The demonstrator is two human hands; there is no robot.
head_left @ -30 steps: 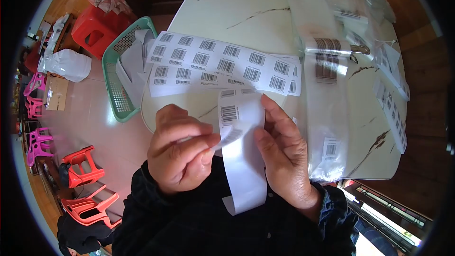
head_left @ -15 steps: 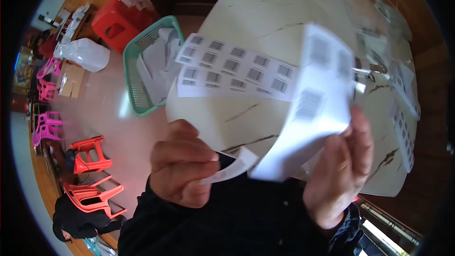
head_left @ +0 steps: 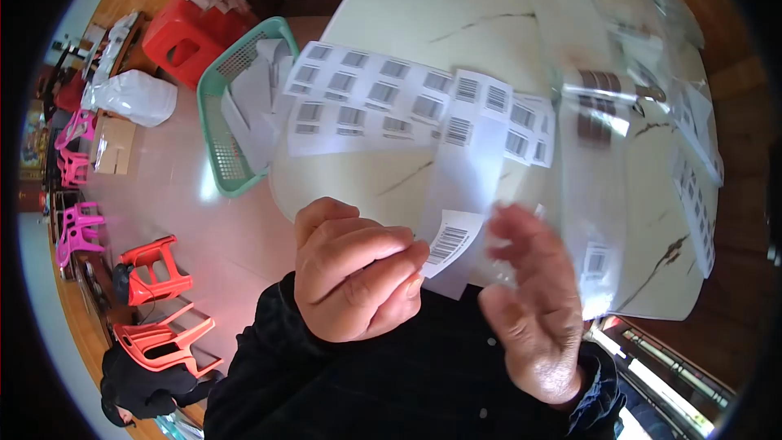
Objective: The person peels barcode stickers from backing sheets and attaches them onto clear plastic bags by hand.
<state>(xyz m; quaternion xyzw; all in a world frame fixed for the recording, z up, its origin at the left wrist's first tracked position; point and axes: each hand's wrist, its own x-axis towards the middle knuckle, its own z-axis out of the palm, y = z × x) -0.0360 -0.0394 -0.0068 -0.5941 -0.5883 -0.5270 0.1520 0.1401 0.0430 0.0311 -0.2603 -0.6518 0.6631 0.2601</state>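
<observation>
My left hand (head_left: pixel 358 273) pinches one small white barcode sticker (head_left: pixel 453 242) by its lower left edge, the printed side facing up. Behind it, a label sheet (head_left: pixel 468 167) lies on the table, most of its backing bare and a few barcodes left at its far end. My right hand (head_left: pixel 533 301), a little blurred, is beside the sticker with its fingers apart and nothing visible in them. More barcode sheets (head_left: pixel 366 94) lie fanned under the strip. To the right is a clear plastic bag (head_left: pixel 599 204) with a barcode label and a dark brown item inside.
A green basket (head_left: pixel 213 126) of paper scraps stands left of the marble-patterned table (head_left: pixel 456 0). More plastic bags (head_left: pixel 652 41) and a label sheet (head_left: pixel 694 212) lie along the right side. Red chairs (head_left: pixel 163 334) and a seated person (head_left: pixel 147 383) are at lower left.
My right hand has let go of the label sheet, which now lies on the table. The sticker in my left hand has moved right and turned its barcode toward me.
</observation>
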